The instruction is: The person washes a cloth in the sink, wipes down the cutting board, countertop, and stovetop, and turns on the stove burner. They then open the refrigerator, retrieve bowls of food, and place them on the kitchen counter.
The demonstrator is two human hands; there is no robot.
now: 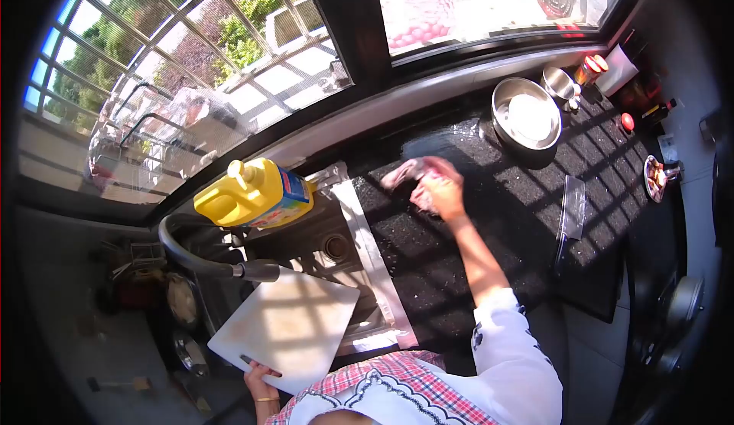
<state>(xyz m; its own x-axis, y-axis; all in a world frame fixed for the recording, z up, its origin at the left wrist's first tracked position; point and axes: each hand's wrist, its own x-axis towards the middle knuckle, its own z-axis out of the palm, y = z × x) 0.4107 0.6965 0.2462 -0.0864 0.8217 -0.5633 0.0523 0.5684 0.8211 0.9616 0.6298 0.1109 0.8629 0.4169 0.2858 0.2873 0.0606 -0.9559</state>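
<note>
My right hand (441, 191) is closed on a crumpled pinkish cloth (405, 173), pressed to the black speckled countertop (428, 272) between the sink and the metal bowl. At the lower left my left hand (260, 379) grips a white cutting board (287, 322) by the corner with the handle slot. The board is tilted over the near part of the sink (312, 230), hiding some of the basin. Wet streaks show on the counter around the cloth.
A yellow jug (256, 196) stands behind the sink, near the curved faucet (199, 261). Toward the back right are a steel bowl (501, 104), a metal cup (558, 81) and a red-lidded jar (590, 69). A clear plastic packet (572, 207) and a small dish (654, 179) lie farther right.
</note>
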